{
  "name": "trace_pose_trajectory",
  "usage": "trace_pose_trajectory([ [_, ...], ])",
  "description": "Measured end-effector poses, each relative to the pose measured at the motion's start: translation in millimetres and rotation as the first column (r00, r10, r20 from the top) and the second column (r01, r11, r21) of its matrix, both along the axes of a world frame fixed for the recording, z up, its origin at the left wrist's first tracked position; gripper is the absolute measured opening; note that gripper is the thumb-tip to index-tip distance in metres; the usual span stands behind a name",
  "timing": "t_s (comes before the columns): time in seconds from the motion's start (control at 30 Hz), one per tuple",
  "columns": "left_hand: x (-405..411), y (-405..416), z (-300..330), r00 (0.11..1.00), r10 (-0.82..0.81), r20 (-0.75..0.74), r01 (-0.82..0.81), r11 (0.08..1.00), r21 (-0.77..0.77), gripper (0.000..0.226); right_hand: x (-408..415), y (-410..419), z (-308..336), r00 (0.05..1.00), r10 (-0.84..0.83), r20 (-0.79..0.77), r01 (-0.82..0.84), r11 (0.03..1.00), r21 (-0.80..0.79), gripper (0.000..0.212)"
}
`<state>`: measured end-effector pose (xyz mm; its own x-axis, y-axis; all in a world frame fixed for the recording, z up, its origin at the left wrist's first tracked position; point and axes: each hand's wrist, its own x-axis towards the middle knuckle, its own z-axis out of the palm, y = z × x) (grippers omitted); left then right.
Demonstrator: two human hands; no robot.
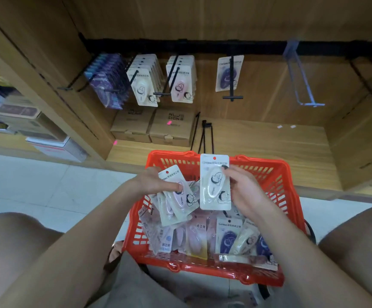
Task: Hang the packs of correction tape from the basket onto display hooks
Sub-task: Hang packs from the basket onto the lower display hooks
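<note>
The red plastic mesh basket (276, 183) sits at 6 o'clock on the floor before the wooden shelf (269, 143). Loose correction tape packs (227, 236) lie in it. Above it, the left hand (151, 182) at 9 o'clock holds a fanned stack of packs (176, 196); the right hand (245, 190) at 3 o'clock holds a single carded pack (215, 182) upright. At 12 o'clock, black metal hooks (231, 78) carry hung packs (181, 78), with brown cardboard boxes (171, 127) below on the shelf.

A single wide-angle view from a camera worn on the person's head, looking forward and steeply down. Both forearms reach in from the bottom edge, with knees at the lower corners. A basket (276, 174) sits close below the lens at centre. Farther off, along the top, a wooden wall carries hooks (231, 97). Edges bend from the lens.
</note>
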<state>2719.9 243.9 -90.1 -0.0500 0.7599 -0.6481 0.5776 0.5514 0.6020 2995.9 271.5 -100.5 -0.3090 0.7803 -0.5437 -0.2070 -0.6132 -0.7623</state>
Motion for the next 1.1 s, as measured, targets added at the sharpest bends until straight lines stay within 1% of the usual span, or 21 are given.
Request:
trace_pose_trajectory([
  [0.07, 7, 3, 6, 0.999, -0.015, 0.046, 0.015, 1.000, -0.009, 0.061, -12, -11, 2, 0.983, 0.145, 0.109, -0.151, 0.988, 0.045, 0.024],
  [0.13, 19, 4, 14, 0.994, -0.028, 0.102, 0.029, 1.000, -0.009, 0.056, -23, -23, -3, 0.968, 0.177, 0.180, -0.192, 0.979, 0.067, 0.024],
  [0.17, 24, 5, 17, 0.993, -0.025, 0.118, 0.025, 1.000, 0.000, 0.052, -27, -27, -6, 0.966, 0.177, 0.189, -0.191, 0.980, 0.057, 0.024],
  [0.2, 30, 5, 19, 0.992, -0.031, 0.119, 0.030, 0.999, 0.012, 0.047, -29, -29, -8, 0.969, 0.179, 0.168, -0.186, 0.982, 0.027, 0.022],
  [0.27, 37, 4, 20, 0.993, -0.041, 0.110, 0.036, 0.998, 0.046, 0.040, -29, -32, -6, 0.979, 0.198, 0.053, -0.196, 0.979, -0.054, 0.016],
  [0.33, 43, 2, 19, 0.995, 0.000, 0.103, -0.007, 0.998, 0.063, 0.036, -25, -33, -3, 0.974, 0.212, -0.076, -0.219, 0.970, -0.109, 0.020],
  [0.4, 48, 2, 13, 0.994, 0.065, 0.090, -0.072, 0.994, 0.079, 0.030, -23, -34, -1, 0.956, 0.242, -0.164, -0.265, 0.954, -0.139, 0.028],
  [0.43, 50, 2, 9, 0.992, 0.107, 0.066, -0.113, 0.990, 0.089, 0.033, -23, -35, -2, 0.944, 0.265, -0.194, -0.296, 0.943, -0.150, 0.031],
  [0.47, 53, 2, 7, 0.987, 0.153, 0.039, -0.156, 0.984, 0.089, 0.044, -23, -36, -5, 0.936, 0.278, -0.216, -0.315, 0.935, -0.165, 0.034],
  [0.53, 56, 1, 2, 0.980, 0.199, -0.013, -0.198, 0.978, 0.064, 0.074, -24, -38, -15, 0.940, 0.257, -0.226, -0.303, 0.932, -0.199, 0.038],
  [0.57, 58, 1, 1, 0.982, 0.187, -0.021, -0.186, 0.981, 0.058, 0.077, -25, -39, -21, 0.948, 0.235, -0.216, -0.281, 0.935, -0.215, 0.039],
  [0.67, 65, -2, 0, 0.989, 0.141, -0.039, -0.138, 0.988, 0.063, 0.066, -26, -41, -31, 0.970, 0.180, -0.162, -0.217, 0.944, -0.249, 0.037],
  [0.73, 68, -4, -1, 0.987, 0.149, -0.056, -0.147, 0.988, 0.050, 0.068, -25, -42, -35, 0.978, 0.144, -0.151, -0.181, 0.945, -0.270, 0.037],
  [0.8, 70, -5, 0, 0.987, 0.162, -0.020, -0.161, 0.986, 0.040, 0.060, -24, -42, -36, 0.981, 0.125, -0.151, -0.164, 0.943, -0.290, 0.038],
  [0.87, 69, -4, 1, 0.988, 0.151, -0.018, -0.150, 0.988, 0.043, 0.055, -23, -41, -33, 0.981, 0.123, -0.149, -0.163, 0.940, -0.299, 0.037],
  [1.0, 69, -3, 4, 0.990, 0.126, -0.059, -0.122, 0.990, 0.078, 0.055, -25, -37, -29, 0.981, 0.104, -0.164, -0.150, 0.943, -0.296, 0.037],
  [1.1, 71, -7, 7, 0.987, 0.099, -0.127, -0.093, 0.994, 0.057, 0.062, -26, -34, -27, 0.982, 0.073, -0.174, -0.122, 0.947, -0.296, 0.034],
])
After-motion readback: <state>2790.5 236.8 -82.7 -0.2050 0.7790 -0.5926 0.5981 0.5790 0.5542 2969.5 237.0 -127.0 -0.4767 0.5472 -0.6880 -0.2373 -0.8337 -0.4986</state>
